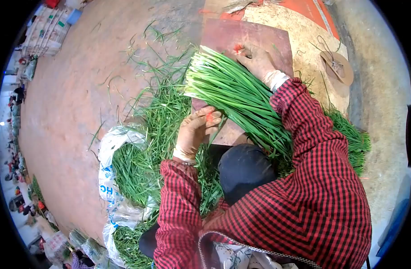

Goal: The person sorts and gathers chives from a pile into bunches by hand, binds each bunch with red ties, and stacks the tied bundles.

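Observation:
A thick bundle of long green chives (236, 85) lies across a reddish-brown board (268, 42), pale cut ends toward the upper left. My left hand (198, 130), in a thin glove, is closed just below the bundle's pale end, with a bit of red tie (209, 116) at its fingers. On the far side of the bundle, my right hand (259, 60) pinches another bit of red tie near its fingertips. Whether the two red pieces join beneath the chives is hidden.
Loose chives (165, 121) heap left of the board beside a white plastic bag (107, 179) of greens. More bundles (355, 139) lie at the right. A tan round object (342, 67) rests on the pale board. My knee (245, 172) is close below.

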`<state>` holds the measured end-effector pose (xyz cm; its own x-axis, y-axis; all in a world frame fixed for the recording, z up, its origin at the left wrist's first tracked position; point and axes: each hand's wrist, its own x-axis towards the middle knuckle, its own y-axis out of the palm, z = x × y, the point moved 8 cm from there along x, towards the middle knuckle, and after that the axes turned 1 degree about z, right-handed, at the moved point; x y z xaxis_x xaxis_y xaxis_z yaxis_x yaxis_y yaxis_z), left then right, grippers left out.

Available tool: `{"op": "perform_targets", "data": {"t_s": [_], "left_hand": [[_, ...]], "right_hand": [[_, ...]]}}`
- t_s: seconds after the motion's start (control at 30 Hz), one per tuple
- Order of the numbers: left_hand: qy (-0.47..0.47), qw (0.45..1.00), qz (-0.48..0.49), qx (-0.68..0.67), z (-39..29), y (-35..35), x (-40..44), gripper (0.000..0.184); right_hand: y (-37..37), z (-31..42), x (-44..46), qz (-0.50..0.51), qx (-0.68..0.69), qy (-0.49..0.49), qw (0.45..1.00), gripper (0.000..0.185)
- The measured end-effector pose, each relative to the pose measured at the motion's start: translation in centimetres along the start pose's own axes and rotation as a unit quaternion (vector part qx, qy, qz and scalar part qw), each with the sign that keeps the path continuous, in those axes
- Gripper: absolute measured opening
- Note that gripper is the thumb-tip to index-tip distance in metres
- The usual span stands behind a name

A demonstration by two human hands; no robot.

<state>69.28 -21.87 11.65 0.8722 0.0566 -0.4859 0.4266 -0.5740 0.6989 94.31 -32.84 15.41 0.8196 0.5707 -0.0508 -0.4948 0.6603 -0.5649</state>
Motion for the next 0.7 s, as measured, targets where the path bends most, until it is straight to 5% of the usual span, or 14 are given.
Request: {"op": "perform_targets", "data": {"t_s": [0.23, 0.3, 0.43, 0.5, 0.63, 0.7], "left_hand": [[0.090, 0.988, -0.072, 0.106, -0.1, 1.1, 0.4, 0.014], [0.116, 0.989, -0.056, 0.075, -0.2, 1.9, 0.2, 0.010], [0.159, 0.973, -0.060, 0.156, -0.9, 3.3, -0.9, 0.009], [0.249, 0.890, -0.068, 0.377, -2.0, 3.7, -1.2, 0.006], [0.201, 0.916, -0.122, 0.324, -1.5, 2.8, -1.3, 0.005], [0.217, 0.913, -0.128, 0.319, -1.9, 4.0, -2.7, 0.007]], "right_hand": [[-0.2, 0.3, -0.2, 0.038, 0.114, 0.065, 0.991, 0.028], [0.0, 1.6, 1.2, 0.091, -0.038, -0.057, 0.994, 0.032], [0.0, 5.1, 1.9, 0.171, -0.123, -0.032, 0.977, 0.029], [0.9, 8.1, 0.8, 0.201, -0.245, -0.061, 0.946, 0.027], [6.4, 9.0, -4.6, 0.084, -0.356, -0.139, 0.920, 0.018], [6.2, 10.6, -8.4, -0.013, -0.282, -0.193, 0.940, 0.013]]}}
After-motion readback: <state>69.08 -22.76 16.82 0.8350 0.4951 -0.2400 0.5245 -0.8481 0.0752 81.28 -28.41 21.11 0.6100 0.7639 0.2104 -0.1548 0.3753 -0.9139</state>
